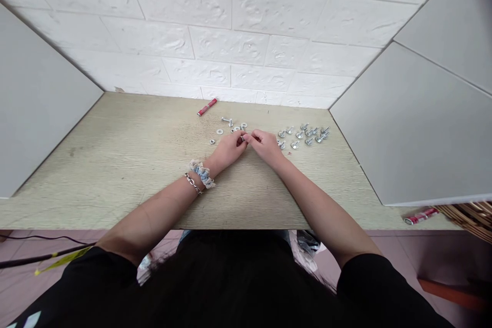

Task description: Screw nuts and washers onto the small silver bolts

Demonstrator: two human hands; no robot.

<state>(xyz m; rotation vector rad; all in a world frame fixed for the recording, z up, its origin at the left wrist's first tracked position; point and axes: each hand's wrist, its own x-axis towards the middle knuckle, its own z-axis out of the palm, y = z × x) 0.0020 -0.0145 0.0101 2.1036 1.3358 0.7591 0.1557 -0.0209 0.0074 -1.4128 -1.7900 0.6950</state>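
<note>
- Metal piece (pixel 243 138): small and silvery, near the centre of the frame between the fingertips, just above the surface (pixel 246 189); the fingers hide most of it, so its exact kind cannot be told.
- Left hand (pixel 226 150): its grip is pinched on the piece.
- Right hand (pixel 269 149): its thumb and fingers are bent in against the same spot; whether this grip also clasps the piece cannot be told.
- What could go wrong: the piece is tiny and pinched by the fingertips alone, so a slight slip could drop it and let it roll.
- Another risk: the right hand sits just beside the nearest of the fitted bolts (pixel 294 145), so a sideways brush could tip or scatter them.
- The left hand is close to the loose parts too; a knock could push a nut (pixel 212 141) or a washer (pixel 220 132) out of place.
- Fitted bolts, right of centre: about a dozen, with washers on; some overlap, so the count is rough.
- Loose bolts (pixel 226 120), above the left hand: seemingly two, close together.
- Loose washers: about three, one apart and two by the fingertips.
- Loose nuts: seemingly two, one apart, one among the washers.
- Red tubes: two, one at upper centre (pixel 207 107), one at lower right (pixel 421 216).
</note>
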